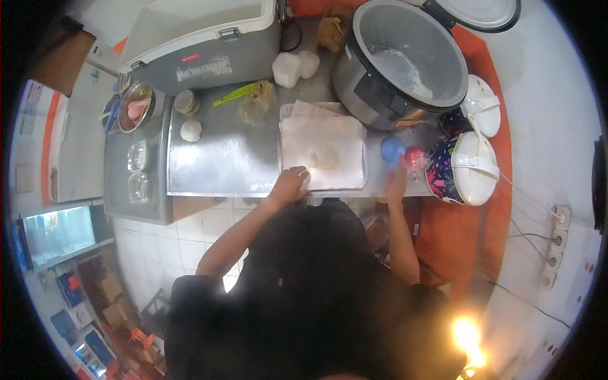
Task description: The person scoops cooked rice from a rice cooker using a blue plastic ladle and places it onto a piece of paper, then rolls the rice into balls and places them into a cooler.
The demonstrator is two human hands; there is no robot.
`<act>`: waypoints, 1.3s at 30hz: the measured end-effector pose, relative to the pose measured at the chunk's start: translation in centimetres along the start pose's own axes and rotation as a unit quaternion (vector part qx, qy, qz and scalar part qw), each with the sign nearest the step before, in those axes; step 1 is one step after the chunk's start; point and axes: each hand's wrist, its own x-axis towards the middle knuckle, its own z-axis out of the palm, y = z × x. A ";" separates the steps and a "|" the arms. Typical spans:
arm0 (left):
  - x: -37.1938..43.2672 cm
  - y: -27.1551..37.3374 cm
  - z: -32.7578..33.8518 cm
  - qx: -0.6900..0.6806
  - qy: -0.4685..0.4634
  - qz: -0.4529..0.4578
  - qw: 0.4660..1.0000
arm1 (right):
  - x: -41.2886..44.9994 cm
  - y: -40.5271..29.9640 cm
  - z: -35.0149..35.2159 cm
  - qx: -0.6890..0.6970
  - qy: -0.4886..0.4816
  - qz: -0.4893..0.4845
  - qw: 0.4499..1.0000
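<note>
A stack of wrapping paper [294,135] lies on the metal counter in front of me, with a small pale patch [324,157] on the top sheet; what it is made of is not clear. My left hand [290,184] rests at the stack's front left corner, fingers curled over the edge. Off to the right, my right hand [395,183] has its fingers at the short handle of a round blue scoop [392,148]. A red plastic-wrapped item [416,157] sits just right of that scoop.
Behind the paper stands a large open rice cooker [380,90] with some rice inside. Lidded patterned containers [439,166] flank the right. A grey cool box [223,57], white lumps [287,69], a plastic bag [256,102], a jar [186,102] and a white ball [191,130] occupy the back and left.
</note>
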 end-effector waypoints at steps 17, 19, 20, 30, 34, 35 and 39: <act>-0.5 0.3 -2.8 -0.202 0.020 -0.162 0.966 | 1.2 -8.9 -0.6 0.147 -0.383 -0.193 0.891; -1.3 -2.0 -1.8 -0.090 0.082 -0.046 0.991 | 2.2 -9.3 -0.2 0.239 -0.390 -0.129 0.880; -1.4 -3.2 -1.2 -0.129 0.095 -0.068 0.985 | 2.7 -9.4 -0.1 0.239 -0.389 -0.130 0.880; 1.6 -5.2 -2.6 -0.226 0.169 -0.263 0.923 | 4.6 -9.3 2.2 0.256 -0.352 -0.031 0.900; 1.4 2.7 -3.7 -0.003 0.288 -0.032 0.957 | 3.4 -7.3 4.4 0.274 -0.277 -0.013 0.921; 1.3 4.2 -3.6 -0.081 0.109 0.016 0.991 | 3.3 -7.5 4.4 0.271 -0.277 -0.016 0.922; 1.5 5.7 -0.6 0.115 -0.026 0.041 0.992 | 2.9 -9.1 3.9 0.208 -0.265 -0.044 0.940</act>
